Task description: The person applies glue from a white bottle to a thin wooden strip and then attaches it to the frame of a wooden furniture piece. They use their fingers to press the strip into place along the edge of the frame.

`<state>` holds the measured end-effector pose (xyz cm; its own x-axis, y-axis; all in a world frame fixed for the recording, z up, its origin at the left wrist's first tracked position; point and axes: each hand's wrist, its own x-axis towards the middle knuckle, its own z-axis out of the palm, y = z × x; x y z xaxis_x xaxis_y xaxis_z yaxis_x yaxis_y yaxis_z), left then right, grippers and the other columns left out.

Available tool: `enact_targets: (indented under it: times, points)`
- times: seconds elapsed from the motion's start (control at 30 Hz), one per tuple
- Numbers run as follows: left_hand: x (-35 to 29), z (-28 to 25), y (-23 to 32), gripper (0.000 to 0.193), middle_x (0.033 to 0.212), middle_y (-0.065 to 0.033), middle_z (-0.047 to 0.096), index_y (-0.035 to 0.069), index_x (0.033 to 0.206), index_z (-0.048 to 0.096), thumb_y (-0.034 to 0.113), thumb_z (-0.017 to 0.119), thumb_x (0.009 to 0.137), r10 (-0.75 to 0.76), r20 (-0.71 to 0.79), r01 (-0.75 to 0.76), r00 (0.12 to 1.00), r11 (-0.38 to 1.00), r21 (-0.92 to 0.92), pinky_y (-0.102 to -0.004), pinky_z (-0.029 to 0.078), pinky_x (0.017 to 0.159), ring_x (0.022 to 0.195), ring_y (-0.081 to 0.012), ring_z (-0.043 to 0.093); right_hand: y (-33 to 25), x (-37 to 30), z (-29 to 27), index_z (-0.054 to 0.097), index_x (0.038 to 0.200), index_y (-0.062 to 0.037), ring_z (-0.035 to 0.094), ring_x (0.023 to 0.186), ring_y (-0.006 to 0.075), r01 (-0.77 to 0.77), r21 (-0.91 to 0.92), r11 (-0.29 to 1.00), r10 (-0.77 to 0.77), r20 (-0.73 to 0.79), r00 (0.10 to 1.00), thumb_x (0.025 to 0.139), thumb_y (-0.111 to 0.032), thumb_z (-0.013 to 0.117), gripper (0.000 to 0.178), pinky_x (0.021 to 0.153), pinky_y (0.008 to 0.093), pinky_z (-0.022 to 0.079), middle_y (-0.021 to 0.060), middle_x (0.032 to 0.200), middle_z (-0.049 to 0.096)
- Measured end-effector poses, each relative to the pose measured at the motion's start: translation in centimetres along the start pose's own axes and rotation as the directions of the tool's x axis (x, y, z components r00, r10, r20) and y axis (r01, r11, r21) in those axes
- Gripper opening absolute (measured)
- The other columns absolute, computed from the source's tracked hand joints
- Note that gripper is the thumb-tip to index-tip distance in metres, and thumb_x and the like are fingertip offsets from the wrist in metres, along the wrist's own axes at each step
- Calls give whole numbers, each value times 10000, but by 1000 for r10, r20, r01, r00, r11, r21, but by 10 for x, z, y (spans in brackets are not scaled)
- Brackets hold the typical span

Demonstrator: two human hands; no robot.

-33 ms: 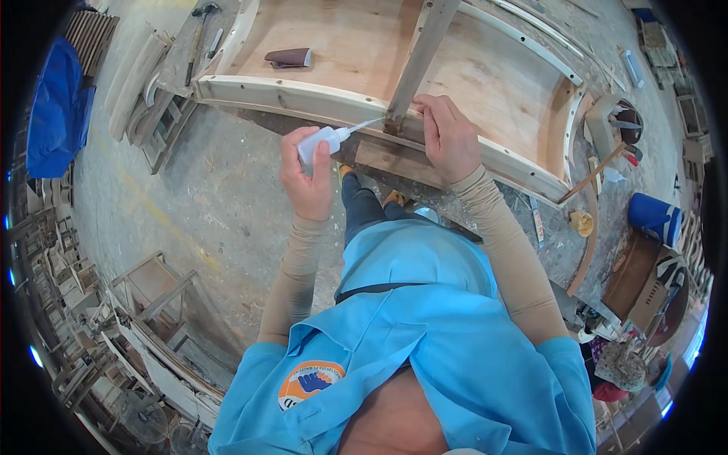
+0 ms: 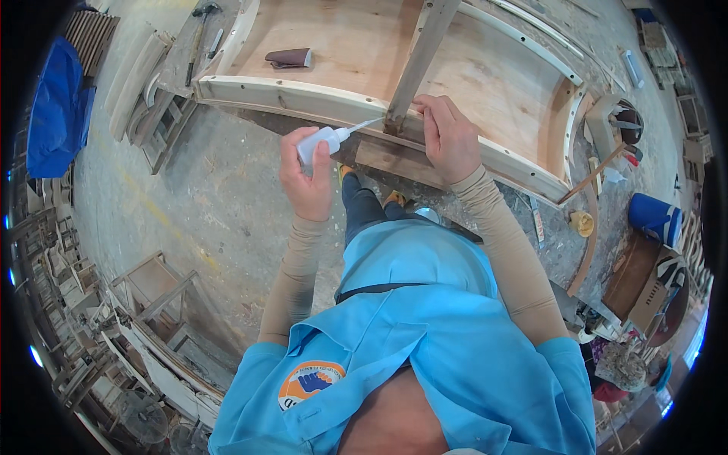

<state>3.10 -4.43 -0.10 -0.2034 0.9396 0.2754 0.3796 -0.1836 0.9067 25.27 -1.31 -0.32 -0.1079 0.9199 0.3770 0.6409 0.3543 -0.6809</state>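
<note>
Bottle [image 2: 327, 136], left hand [image 2: 307, 180] hiding part, frame [image 2: 292, 98] cropped

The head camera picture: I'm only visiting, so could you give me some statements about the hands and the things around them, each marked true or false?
1. The left hand holds a small white bottle. True.
2. The bottle's nozzle points away from the wooden frame. False: the nozzle points toward the lower end of the post on the wooden frame.
3. The right hand grips a hammer. False: the hammer lies left of the frame.
4. A folded brown piece lies inside the frame. True.
5. Both forearms are bare. False: tan sleeves cover them.
</note>
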Motion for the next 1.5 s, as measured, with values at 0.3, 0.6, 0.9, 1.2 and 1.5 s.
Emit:
enact_targets:
  times: [0.3,0.6,0.9,1.2,1.5]
  points:
    - [13,2,11,218,996,-104,590,2,1073,561,165,593,932,53,12,-52,999,997,-63,-294,457,812,904,-181,572,1,-1,-1,547,1120,-63,630,774,287,-21,-1,1000,21,-5,1000,882,28,506,258,672,367,506,122,871,594]
    - [11,9,20,222,1013,-93,600,9,1085,559,180,581,945,154,133,-170,979,978,122,-291,445,848,947,-173,561,3,-4,-4,514,1140,-42,604,827,307,-18,91,996,21,-37,999,830,67,515,329,709,384,498,136,920,562]
    - [15,11,31,249,962,-75,638,56,1020,594,138,694,807,379,183,-418,907,860,292,-366,379,802,802,-264,541,6,-6,-2,502,1130,-56,586,840,320,25,69,997,-23,-28,999,765,80,544,391,713,394,496,123,939,543]
    - [14,6,25,249,966,-102,634,43,1030,593,147,686,824,379,183,-419,907,861,289,-376,403,821,828,-272,558,4,-6,-2,527,1115,-41,602,844,312,48,62,997,-44,-60,997,760,92,539,379,727,378,500,134,952,563]
    - [15,5,14,265,998,-52,583,32,1097,539,274,494,998,-159,84,175,984,955,-241,-264,411,730,844,-115,513,6,-9,-7,536,1128,-49,594,884,309,71,62,996,-67,-69,995,753,63,549,392,746,378,496,129,969,558]
